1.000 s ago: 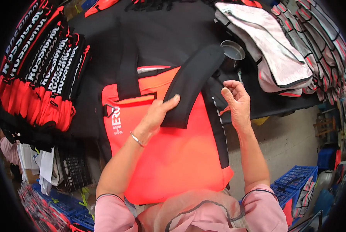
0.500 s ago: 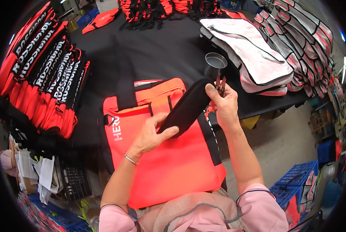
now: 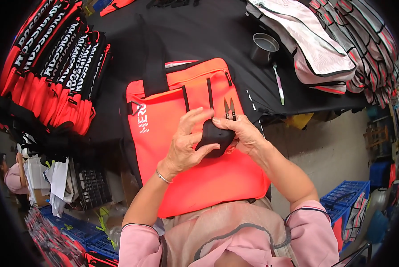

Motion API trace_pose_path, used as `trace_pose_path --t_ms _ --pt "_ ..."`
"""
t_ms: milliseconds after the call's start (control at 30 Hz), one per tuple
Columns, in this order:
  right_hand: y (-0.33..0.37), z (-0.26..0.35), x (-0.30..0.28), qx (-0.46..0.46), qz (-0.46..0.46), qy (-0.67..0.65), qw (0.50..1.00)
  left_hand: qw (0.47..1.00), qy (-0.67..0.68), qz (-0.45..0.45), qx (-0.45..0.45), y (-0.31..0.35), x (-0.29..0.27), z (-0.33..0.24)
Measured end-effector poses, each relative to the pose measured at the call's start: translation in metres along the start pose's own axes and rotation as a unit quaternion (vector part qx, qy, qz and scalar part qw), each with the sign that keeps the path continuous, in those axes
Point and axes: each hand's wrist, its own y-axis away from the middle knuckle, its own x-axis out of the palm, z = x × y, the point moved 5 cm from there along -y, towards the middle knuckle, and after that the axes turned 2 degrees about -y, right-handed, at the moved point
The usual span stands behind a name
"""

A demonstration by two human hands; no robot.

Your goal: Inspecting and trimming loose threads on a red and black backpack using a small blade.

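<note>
Over the red bag (image 3: 208,187), 2 hands (image 3: 180,150) angled inward, close together, gripping black fabric (image 3: 218,136)

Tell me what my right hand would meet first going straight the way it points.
Past the black strip at your right hand, probably your left hand, just ahead; depth is unclear.
</note>
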Motion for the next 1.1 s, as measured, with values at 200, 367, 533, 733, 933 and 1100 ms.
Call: trace_pose_path --t_ms 200,367,533,733,933,1100 --pt "0.023 0.007 -0.027 -0.137 -0.066 0.195 0.969 0.998 -0.017 -0.052 -0.017 0.032 0.015 0.007" --pt "0.079 0.010 -0.017 -0.259 -0.152 0.255 0.919 0.981 0.086 -0.079 -0.157 0.047 0.022 0.015" --pt "0.089 0.003 -0.014 -0.332 -0.164 0.418 0.829 0.979 0.097 -0.092 -0.153 0.041 0.026 0.010" --pt "0.082 0.006 -0.009 -0.336 -0.151 0.462 0.807 0.984 0.083 -0.102 -0.120 0.038 0.030 0.007" --pt "0.083 0.013 -0.005 -0.348 -0.144 0.516 0.770 0.987 0.074 -0.106 -0.095 0.039 0.033 0.009" --pt "0.079 0.011 -0.017 -0.287 -0.134 0.471 0.824 0.990 0.066 -0.094 -0.081 0.040 0.035 0.008"
